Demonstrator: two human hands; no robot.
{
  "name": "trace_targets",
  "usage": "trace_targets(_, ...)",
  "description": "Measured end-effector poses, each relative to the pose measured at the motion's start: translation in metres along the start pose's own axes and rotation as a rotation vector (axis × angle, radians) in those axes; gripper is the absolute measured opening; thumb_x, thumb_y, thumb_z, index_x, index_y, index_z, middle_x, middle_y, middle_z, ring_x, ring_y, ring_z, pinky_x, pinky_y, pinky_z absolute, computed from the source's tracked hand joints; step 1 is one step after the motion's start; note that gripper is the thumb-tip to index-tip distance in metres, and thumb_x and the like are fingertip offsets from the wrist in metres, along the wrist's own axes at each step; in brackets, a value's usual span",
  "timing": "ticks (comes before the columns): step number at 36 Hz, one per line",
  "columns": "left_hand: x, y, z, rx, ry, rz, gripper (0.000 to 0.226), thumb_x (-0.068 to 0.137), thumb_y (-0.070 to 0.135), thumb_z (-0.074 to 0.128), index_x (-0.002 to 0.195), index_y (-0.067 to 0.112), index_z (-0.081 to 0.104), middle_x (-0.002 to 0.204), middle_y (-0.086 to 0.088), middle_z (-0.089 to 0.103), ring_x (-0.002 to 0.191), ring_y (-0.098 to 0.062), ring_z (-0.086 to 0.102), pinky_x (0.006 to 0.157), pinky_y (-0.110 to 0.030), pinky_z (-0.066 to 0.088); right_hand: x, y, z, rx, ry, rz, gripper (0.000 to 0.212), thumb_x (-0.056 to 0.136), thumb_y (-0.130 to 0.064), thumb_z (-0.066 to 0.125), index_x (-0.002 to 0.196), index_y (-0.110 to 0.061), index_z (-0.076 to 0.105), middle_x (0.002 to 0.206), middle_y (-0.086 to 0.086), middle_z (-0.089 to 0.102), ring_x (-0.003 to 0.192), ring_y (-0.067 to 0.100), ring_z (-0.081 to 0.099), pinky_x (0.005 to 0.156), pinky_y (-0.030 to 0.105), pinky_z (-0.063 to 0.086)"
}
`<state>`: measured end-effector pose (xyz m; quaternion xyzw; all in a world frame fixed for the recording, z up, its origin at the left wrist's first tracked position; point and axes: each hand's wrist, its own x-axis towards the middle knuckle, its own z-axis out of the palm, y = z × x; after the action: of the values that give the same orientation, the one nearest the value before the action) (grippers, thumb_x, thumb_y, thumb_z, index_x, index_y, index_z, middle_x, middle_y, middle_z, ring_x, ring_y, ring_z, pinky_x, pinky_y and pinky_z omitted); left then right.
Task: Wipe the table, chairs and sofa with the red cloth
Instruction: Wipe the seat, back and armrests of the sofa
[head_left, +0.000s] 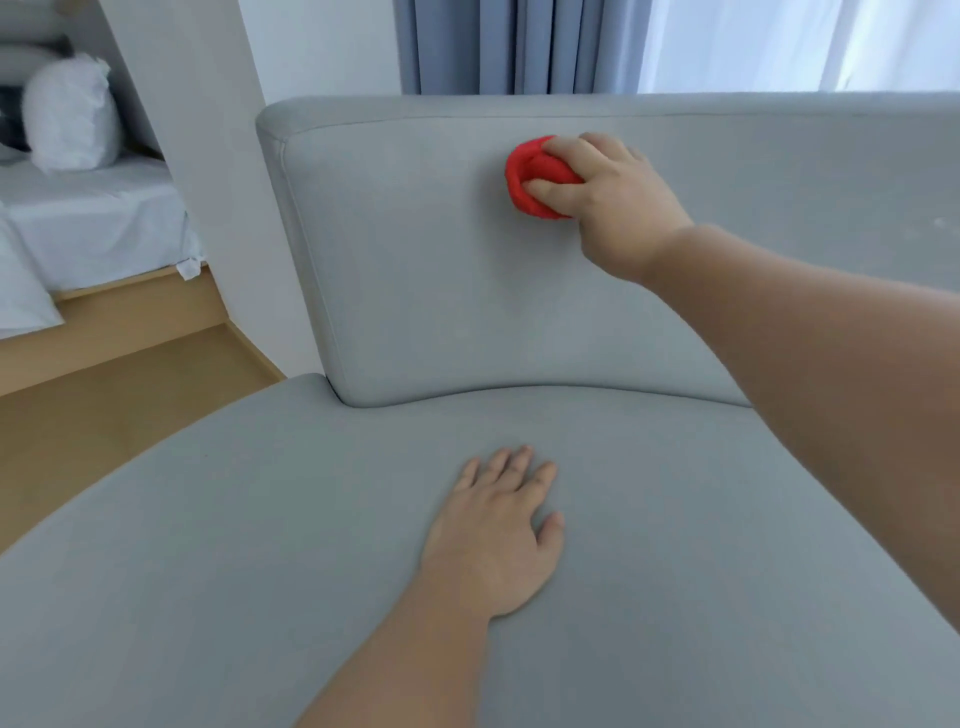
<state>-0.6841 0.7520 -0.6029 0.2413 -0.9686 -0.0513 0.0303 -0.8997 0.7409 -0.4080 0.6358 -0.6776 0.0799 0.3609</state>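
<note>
My right hand (608, 192) is curled round the bunched red cloth (524, 176), thumb and fingers wrapped over it, pressing it against the backrest of the grey sofa (415, 286) at about one o'clock. My left hand (498, 535) lies flat, fingers straight, on the seat cushion (260, 545) at six o'clock. A white pillow (67, 114) sits on a bed (93, 223) at ten o'clock; blue-grey curtains (514, 47) hang at twelve.
</note>
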Motion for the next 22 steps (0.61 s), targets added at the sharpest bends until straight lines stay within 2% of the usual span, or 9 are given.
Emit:
trace_targets(5, 0.0, -0.001, 0.001, 0.009, 0.018, 0.015, 0.078, 0.077, 0.055, -0.005, 0.152, 0.032, 0.004, 0.16, 0.008, 0.0, 0.146, -0.009, -0.002, 0.119, -0.035, -0.003, 0.035, 0.011, 0.009, -0.045, 0.082, -0.024, 0.052, 0.085, 0.0, 0.053, 0.134, -0.017, 0.051, 0.148, 0.017, 0.035, 0.132, 0.045, 0.032, 0.105, 0.055, 0.029)
trace_targets(9, 0.0, -0.002, 0.002, -0.013, 0.014, 0.013, 0.079, 0.076, 0.055, -0.005, 0.151, 0.033, 0.004, 0.16, 0.009, -0.003, 0.146, -0.009, -0.004, 0.118, -0.035, -0.005, 0.041, 0.015, 0.035, -0.092, 0.094, -0.009, 0.047, 0.09, -0.006, 0.042, 0.135, -0.017, 0.054, 0.151, 0.017, 0.033, 0.137, 0.049, 0.024, 0.112, 0.06, 0.019)
trace_targets(11, 0.0, -0.003, 0.001, -0.022, 0.015, 0.013, 0.078, 0.077, 0.055, -0.004, 0.152, 0.033, 0.005, 0.16, 0.009, -0.002, 0.146, -0.009, -0.005, 0.118, -0.033, -0.007, 0.038, 0.014, 0.047, -0.071, 0.146, -0.034, 0.048, 0.09, -0.014, 0.032, 0.129, -0.016, 0.061, 0.146, 0.019, 0.041, 0.132, 0.052, 0.032, 0.109, 0.062, 0.023)
trace_targets(14, 0.001, -0.003, 0.001, -0.03, 0.016, 0.013, 0.079, 0.076, 0.056, -0.003, 0.152, 0.034, 0.005, 0.16, 0.009, -0.002, 0.146, -0.009, -0.005, 0.117, -0.032, -0.009, 0.033, 0.01, 0.066, -0.036, 0.229, -0.056, 0.04, 0.09, -0.01, 0.04, 0.119, -0.014, 0.068, 0.135, 0.022, 0.053, 0.119, 0.054, 0.046, 0.103, 0.062, 0.032)
trace_targets(18, 0.0, -0.004, 0.001, -0.034, 0.01, 0.012, 0.077, 0.078, 0.056, -0.002, 0.151, 0.035, 0.003, 0.16, 0.01, -0.003, 0.146, -0.009, -0.006, 0.118, -0.033, -0.008, 0.016, 0.002, 0.086, -0.002, 0.29, -0.114, 0.034, 0.093, -0.007, 0.045, 0.111, -0.014, 0.072, 0.127, 0.022, 0.059, 0.109, 0.053, 0.055, 0.093, 0.063, 0.042)
trace_targets(22, -0.001, -0.004, 0.002, -0.047, 0.023, 0.006, 0.078, 0.076, 0.057, -0.003, 0.151, 0.036, 0.006, 0.16, 0.01, -0.002, 0.146, -0.008, -0.005, 0.118, -0.032, -0.008, -0.021, -0.009, 0.113, 0.021, 0.127, -0.193, 0.036, 0.088, -0.008, 0.044, 0.108, -0.015, 0.073, 0.128, 0.02, 0.059, 0.109, 0.051, 0.056, 0.091, 0.064, 0.043)
